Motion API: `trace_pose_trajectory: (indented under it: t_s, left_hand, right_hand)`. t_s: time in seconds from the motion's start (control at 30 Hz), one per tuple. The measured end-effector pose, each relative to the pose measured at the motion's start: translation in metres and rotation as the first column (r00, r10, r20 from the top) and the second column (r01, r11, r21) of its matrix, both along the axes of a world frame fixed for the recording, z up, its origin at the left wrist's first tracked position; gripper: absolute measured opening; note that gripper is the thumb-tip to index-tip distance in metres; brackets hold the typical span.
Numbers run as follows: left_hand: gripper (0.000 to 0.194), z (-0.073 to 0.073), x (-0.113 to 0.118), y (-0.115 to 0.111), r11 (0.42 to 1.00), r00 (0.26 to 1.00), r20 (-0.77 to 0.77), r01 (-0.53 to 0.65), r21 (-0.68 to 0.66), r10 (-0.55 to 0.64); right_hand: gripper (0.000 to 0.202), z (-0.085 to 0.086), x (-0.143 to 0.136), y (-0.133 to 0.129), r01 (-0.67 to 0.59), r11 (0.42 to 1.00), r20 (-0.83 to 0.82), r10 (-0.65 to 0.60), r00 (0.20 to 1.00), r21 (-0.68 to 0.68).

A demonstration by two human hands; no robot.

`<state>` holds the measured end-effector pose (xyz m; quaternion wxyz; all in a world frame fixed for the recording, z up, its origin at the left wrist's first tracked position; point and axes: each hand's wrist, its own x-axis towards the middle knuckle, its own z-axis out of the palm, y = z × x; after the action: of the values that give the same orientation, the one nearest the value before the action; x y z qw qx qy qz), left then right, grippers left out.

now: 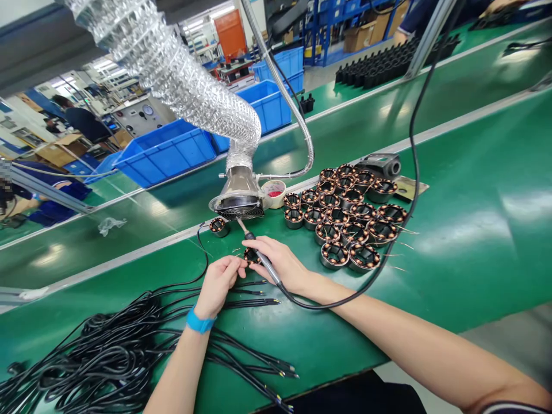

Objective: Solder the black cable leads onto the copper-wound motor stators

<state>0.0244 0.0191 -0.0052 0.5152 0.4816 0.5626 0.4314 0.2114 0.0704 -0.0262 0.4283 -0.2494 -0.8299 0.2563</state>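
Observation:
My right hand (280,264) is closed round a soldering iron (268,265), whose tip points up and left below the fume hood (240,198). Beneath that hand is a small copper-wound stator (251,256), partly hidden by fingers. My left hand (221,280), with a blue wristband, has its fingers pinched at the stator's left side; whatever they grip is too small to make out. Another stator (219,226) stands alone near the hood. Several more stators (334,255) are grouped to the right. Black cables (125,339) lie in a tangled pile at the left, their stripped ends near my left wrist.
A silver duct (194,86) hangs down to the hood. Beside the hood is a round tub (275,193) with something red. Blue bins (166,152) stand behind the bench rail. A dark cord (411,144) loops over the right side. Other people work farther back.

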Motion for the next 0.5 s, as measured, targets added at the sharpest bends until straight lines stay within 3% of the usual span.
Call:
trace_pose_trajectory:
  t_s: [0.07,0.13,0.23,0.33,0.43,0.5]
  left_hand:
    - [0.039,-0.001,0.006,0.001,0.998,0.990,0.142,0.000,-0.066,0.010]
    - [0.042,0.001,0.005,0.001,0.993,0.990,0.139,0.007,-0.119,0.010]
    - [0.046,0.010,-0.010,-0.003,0.997,0.982,-0.190,0.003,-0.079,-0.018]
    - [0.037,0.016,-0.026,-0.007,0.978,0.812,-0.556,0.207,-0.007,-0.176]
    - [0.025,0.015,-0.029,-0.009,0.890,0.655,-0.681,0.456,0.008,-0.329]
    - [0.022,0.013,-0.027,-0.009,0.852,0.596,-0.738,0.521,0.055,-0.317]
  right_hand:
    - [0.051,0.001,0.000,0.000,0.007,1.000,-0.021,-0.007,1.000,0.000]
    - [0.051,0.001,-0.001,0.000,0.010,1.000,-0.039,-0.010,0.999,-0.003]
    - [0.054,0.000,0.000,0.000,0.011,1.000,-0.045,-0.011,0.999,-0.014]
    - [0.056,-0.001,0.002,0.000,0.007,1.000,-0.037,-0.008,0.999,-0.029]
    - [0.055,-0.001,0.002,0.000,0.021,0.999,-0.019,-0.022,1.000,-0.048]
    - [0.054,-0.001,0.002,0.001,0.028,0.998,-0.014,-0.029,0.999,-0.059]
